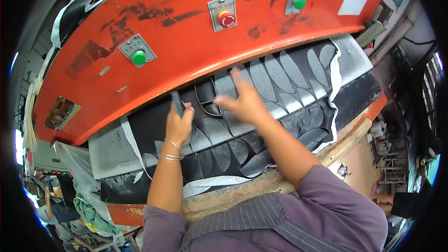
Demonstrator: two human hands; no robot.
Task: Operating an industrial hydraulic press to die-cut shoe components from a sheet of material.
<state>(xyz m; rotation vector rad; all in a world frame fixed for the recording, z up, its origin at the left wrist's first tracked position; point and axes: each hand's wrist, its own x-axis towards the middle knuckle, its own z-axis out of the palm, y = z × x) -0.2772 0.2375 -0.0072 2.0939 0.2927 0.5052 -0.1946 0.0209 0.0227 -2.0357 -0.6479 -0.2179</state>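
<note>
My left hand is closed round a thin dark piece standing on edge, which looks like cut black sheet material. To its right my right hand is slightly blurred, thumb and index finger spread, with nothing visible in it. Beside its thumb, a curved thin-walled cutting die stands on the black sheet. Rows of rounded holes run across the sheet, showing the grey bed beneath. A ragged white edge borders the sheet on the right.
Over the bed hangs the press's orange beam, with a red stop button and green buttons. A worn wooden rail runs along the near side. Clear plastic sheeting hangs at the left. Another person is far left.
</note>
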